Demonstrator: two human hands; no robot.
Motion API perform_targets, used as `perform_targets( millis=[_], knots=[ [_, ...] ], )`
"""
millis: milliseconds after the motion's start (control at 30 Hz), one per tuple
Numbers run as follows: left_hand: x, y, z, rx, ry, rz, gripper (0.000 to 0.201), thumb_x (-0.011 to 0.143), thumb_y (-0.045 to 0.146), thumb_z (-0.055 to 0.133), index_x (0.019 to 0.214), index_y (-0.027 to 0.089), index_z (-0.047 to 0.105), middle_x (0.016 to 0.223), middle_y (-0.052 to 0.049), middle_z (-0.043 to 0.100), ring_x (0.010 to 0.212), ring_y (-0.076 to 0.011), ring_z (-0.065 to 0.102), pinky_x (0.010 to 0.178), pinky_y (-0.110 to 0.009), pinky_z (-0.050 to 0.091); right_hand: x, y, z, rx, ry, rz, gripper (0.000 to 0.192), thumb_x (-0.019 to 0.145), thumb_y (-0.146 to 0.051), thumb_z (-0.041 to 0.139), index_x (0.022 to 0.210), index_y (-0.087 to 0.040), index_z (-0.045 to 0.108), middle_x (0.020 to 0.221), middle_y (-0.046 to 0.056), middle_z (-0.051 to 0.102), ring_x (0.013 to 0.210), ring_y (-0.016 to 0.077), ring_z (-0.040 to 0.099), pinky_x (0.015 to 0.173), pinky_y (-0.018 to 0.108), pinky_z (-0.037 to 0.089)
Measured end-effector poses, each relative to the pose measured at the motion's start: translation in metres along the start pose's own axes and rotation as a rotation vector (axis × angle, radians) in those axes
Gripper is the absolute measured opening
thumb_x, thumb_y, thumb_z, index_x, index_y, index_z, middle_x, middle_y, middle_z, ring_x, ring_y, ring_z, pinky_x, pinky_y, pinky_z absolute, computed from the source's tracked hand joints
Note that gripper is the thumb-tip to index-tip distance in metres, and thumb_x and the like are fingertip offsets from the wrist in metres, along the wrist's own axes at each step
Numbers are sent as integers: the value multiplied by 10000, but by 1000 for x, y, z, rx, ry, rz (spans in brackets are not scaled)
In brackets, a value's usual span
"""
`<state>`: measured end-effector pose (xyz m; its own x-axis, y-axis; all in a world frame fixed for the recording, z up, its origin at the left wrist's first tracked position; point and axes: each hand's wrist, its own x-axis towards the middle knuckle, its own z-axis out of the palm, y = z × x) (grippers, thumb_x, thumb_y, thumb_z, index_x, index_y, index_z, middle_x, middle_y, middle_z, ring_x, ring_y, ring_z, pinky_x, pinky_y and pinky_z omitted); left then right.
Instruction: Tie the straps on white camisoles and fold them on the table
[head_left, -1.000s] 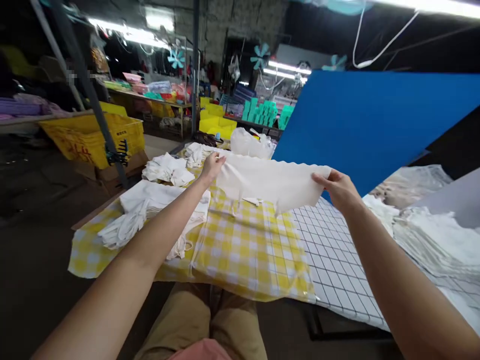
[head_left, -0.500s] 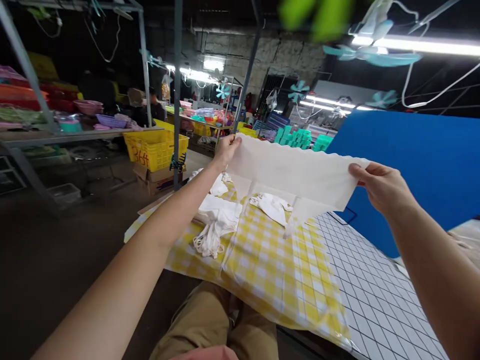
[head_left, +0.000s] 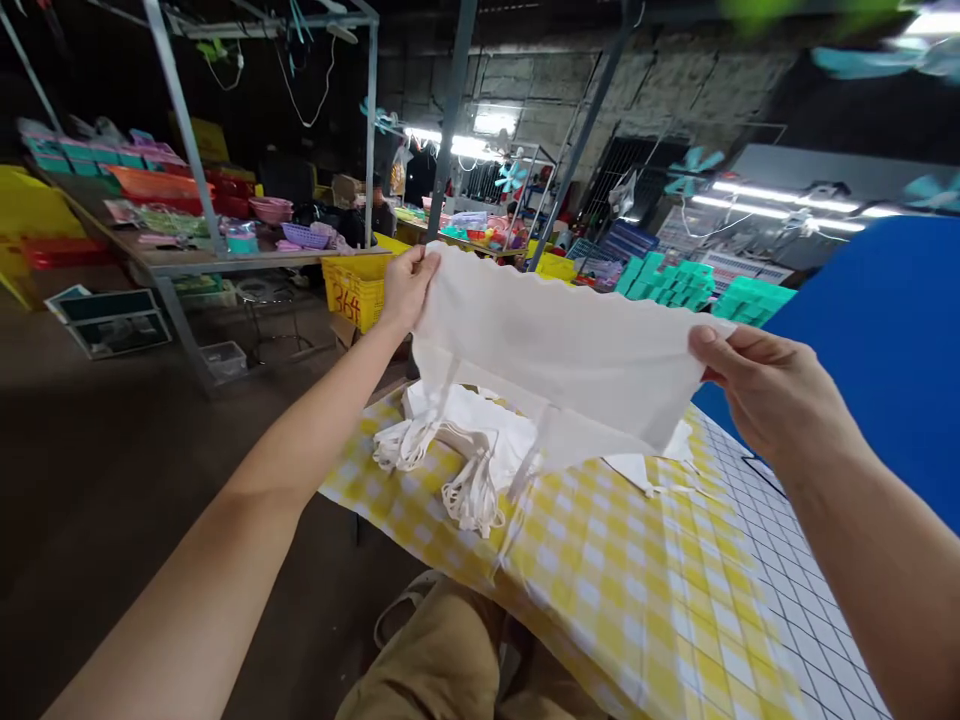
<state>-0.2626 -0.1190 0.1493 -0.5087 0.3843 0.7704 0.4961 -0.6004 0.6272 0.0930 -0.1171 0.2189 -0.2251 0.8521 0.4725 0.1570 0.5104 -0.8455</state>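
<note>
Pinching the white cloth bag point(head_left: 555, 350) at its two top corners, your left hand point(head_left: 406, 288) and right hand point(head_left: 765, 390) are stretching it in the air above the yellow checked table point(head_left: 600, 580); it is looking light and limp, best gripped along that scalloped edge.

Both hands are lifting the white cloth bag point(head_left: 555, 355) higher above the yellow checked tablecloth point(head_left: 622, 590). The left hand point(head_left: 406, 288) is carrying its corner up and leftward, while the right hand point(head_left: 772, 395) is drawing nearer; the bag's straps are dangling lower toward the tablecloth.
</note>
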Motion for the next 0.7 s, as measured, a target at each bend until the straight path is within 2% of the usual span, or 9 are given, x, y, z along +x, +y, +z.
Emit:
perform_targets(
  millis=[100,167,267,367,433,533,700],
  knots=[
    [-1,-15,-16,67,-29,-49,336,810,468,505,803,145,596,653,0,566,648,-135,535,571,-209,397,5,17,17,56,-72,105,425,434,-549,774,540,-181,591,547,-1,564,538,117,495,557,275,420],
    [-9,-32,-18,157,-69,-90,315,817,435,491,804,141,603,661,-1,584,633,-134,533,554,-208,388,9,47,27,84,-102,199,418,451,-539,763,574,-177,594,556,-2,566,539,123,502,549,268,423],
    [-34,-66,-7,415,-193,-186,269,822,368,474,759,145,611,632,1,588,642,-147,541,581,-220,386,11,118,47,36,-134,339,422,466,-551,714,578,-177,556,528,-15,531,503,122,479,505,259,405],
    [-69,-102,13,754,-424,-394,246,839,313,444,771,168,630,689,-31,618,709,-172,582,627,-243,386,5,196,72,-289,-184,398,417,575,-591,554,508,-188,470,443,-32,441,444,108,428,456,246,353],
    [-88,-122,25,881,-550,-470,249,854,310,426,832,191,643,771,-70,642,780,-194,607,648,-261,390,0,234,85,-371,-194,421,385,603,-546,514,472,-191,447,408,-26,426,422,112,420,439,247,331],
    [-99,-142,37,963,-637,-499,268,870,302,403,895,188,644,829,-115,658,809,-231,620,662,-292,404,-1,262,94,-447,-180,430,329,634,-470,484,460,-195,438,395,-23,428,403,113,408,426,243,304],
    [-96,-153,39,1097,-733,-526,285,883,271,374,969,156,620,921,-157,656,874,-264,619,684,-311,419,7,273,95,-605,-155,417,301,668,-386,499,447,-203,407,403,-29,421,432,120,410,441,241,260]
  ],
)
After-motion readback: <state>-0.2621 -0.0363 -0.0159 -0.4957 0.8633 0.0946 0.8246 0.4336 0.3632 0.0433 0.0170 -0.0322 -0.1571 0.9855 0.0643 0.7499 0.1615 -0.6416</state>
